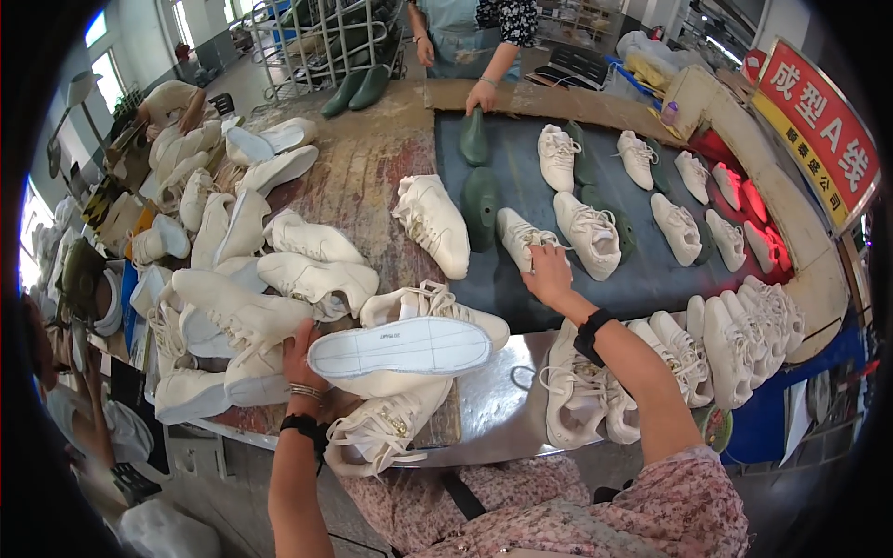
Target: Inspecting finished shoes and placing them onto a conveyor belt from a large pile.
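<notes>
My right hand [551, 277] is closed on the heel end of a cream lace-up shoe [519, 232] standing on the dark conveyor belt. My left hand [302, 358] is at the heap of shoes on the left, its fingers closed around the heel end of another cream shoe [237, 307]; some fingertips are hidden. Beside that hand a shoe lies on its side with its pale blue stitched bottom [400, 347] facing up. Below it, a laced shoe [391, 428] rests at the table's near edge. Another shoe [434, 226] lies at the belt's left edge.
Green shoe lasts [479, 209] and paired shoes stand on the belt, which runs right into a red-lit opening [758, 223]. A row of shoes [730, 344] lines the near side. Across the table, a person's hand [482, 95] touches a green last [473, 139]. A rack [321, 42] stands behind.
</notes>
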